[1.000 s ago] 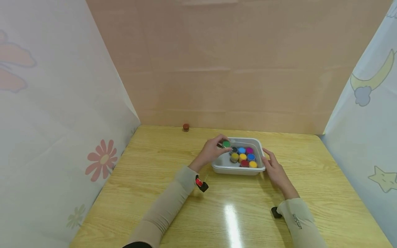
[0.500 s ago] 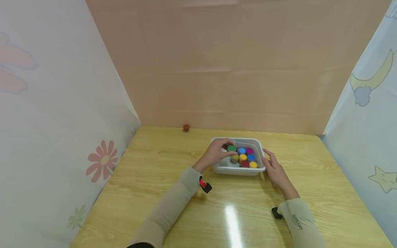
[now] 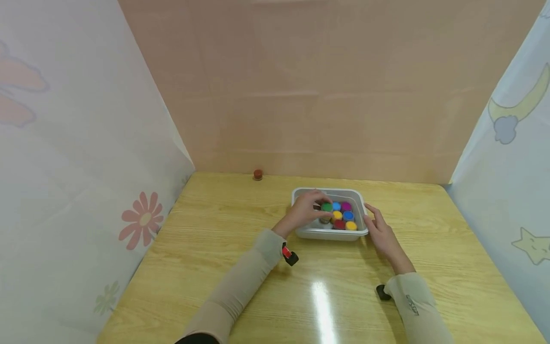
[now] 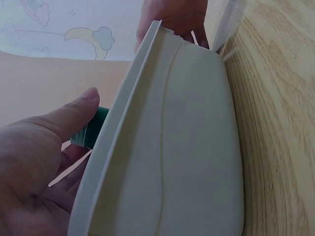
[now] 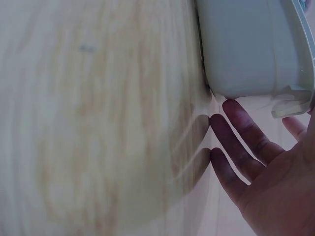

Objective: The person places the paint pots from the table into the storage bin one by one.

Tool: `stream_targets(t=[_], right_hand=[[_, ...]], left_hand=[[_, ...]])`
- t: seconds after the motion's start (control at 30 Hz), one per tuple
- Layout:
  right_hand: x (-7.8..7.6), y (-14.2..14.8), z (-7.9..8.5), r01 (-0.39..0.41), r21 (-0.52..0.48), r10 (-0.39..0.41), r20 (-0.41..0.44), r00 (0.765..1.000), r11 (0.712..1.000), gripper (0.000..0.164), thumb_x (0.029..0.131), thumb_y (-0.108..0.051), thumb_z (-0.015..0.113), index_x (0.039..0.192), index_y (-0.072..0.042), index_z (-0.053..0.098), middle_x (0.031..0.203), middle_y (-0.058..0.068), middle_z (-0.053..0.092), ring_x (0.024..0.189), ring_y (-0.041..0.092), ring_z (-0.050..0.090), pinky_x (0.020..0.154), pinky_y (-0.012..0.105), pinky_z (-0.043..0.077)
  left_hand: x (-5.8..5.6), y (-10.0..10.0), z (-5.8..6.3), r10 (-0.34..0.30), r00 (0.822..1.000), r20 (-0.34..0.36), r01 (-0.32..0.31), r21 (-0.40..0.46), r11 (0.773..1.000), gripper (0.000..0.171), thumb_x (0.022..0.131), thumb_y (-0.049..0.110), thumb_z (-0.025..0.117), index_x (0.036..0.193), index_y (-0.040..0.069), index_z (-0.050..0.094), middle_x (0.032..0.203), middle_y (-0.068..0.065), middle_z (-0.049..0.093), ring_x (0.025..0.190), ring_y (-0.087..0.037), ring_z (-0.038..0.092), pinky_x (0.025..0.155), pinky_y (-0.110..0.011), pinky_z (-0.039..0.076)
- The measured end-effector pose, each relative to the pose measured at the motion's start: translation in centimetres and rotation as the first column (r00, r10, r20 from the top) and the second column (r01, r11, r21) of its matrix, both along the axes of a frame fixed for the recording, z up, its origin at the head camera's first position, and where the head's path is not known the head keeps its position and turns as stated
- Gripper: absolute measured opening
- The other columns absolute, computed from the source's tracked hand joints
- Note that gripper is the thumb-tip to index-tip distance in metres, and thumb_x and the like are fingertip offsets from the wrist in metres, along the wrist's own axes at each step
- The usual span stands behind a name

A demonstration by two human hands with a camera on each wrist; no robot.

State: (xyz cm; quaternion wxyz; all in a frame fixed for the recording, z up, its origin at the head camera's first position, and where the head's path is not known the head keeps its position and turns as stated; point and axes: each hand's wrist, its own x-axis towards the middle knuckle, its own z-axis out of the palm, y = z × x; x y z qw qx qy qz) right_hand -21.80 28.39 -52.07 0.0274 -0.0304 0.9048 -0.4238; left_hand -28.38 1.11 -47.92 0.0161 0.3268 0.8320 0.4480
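My left hand [image 3: 304, 209] reaches over the left side of a white plastic tub [image 3: 331, 235] and pinches a small jar with a green lid [image 3: 327, 207] between thumb and fingers. In the left wrist view the green lid [image 4: 100, 120] shows just past the rim, beside my thumb. Inside the tub stand several small jars with coloured lids, among them a purple one [image 3: 345, 206], a red one [image 3: 339, 224] and a yellow one [image 3: 351, 226]. My right hand [image 3: 384, 238] rests at the tub's right end, its fingers [image 5: 241, 115] extended against the outer wall.
A small jar with a reddish-brown lid [image 3: 258, 175] stands near the back edge of the wooden table [image 3: 215, 215]. A tan backdrop [image 3: 279, 95] rises behind it. Printed white sheets flank both sides.
My left hand has moved right and slightly down into the tub with the green-lidded jar, now covering the dark-lidded and olive-lidded jars there. My right hand stays at the tub's end.
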Motion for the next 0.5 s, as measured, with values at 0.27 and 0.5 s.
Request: stream_targets(t=[0.27,0.5], right_hand=[[0.1,-0.1,-0.1,0.009,-0.009,-0.009,-0.001,1.000,1.000,0.064,0.112,-0.050,0.028,0.167,-0.019,0.014,0.147,0.039,0.048,0.137,0.059,0.045,0.111,0.077,0.031],[0.3,0.1,0.1,0.004,-0.009,-0.004,-0.005,1.000,1.000,0.065,0.112,-0.051,0.029,0.167,-0.019,0.015,0.147,0.038,0.049,0.136,0.058,0.046,0.111,0.075,0.033]], left_hand=[[0.2,0.6,-0.2,0.003,1.000,-0.001,-0.003,-0.062,0.998,0.028,0.087,0.022,0.085,0.111,0.013,0.075,0.104,0.003,0.065,0.093,-0.005,0.062,0.083,-0.012,0.053],[0.1,1.1,-0.7,-0.039,0.999,-0.028,0.036,-0.121,0.992,0.034,0.086,0.027,0.086,0.114,0.010,0.077,0.107,0.000,0.070,0.093,-0.010,0.065,0.079,-0.011,0.054]])
